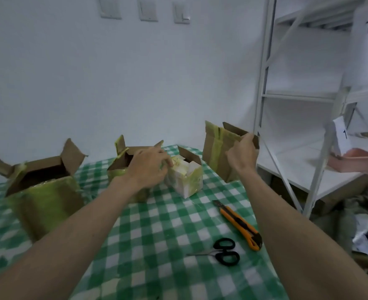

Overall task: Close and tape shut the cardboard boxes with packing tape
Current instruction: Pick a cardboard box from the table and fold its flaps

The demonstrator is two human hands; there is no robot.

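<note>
Several open cardboard boxes with yellowish tape stand on a green checked tablecloth (157, 230). A large brown box (46, 191) stands at the left with its flaps up. A middle box (120, 167) lies partly behind my left hand (148, 167), whose fingers reach to the top of a small white box (185, 180). My right hand (242, 154) grips the upper flap of a tall brown box (216, 152) at the table's far right edge. No tape roll is in view.
An orange utility knife (239, 225) and black-handled scissors (225, 252) lie on the cloth near my right forearm. A white metal shelf rack (287, 98) stands to the right, holding a pink tray (352, 162). Clutter lies on the floor at the lower right.
</note>
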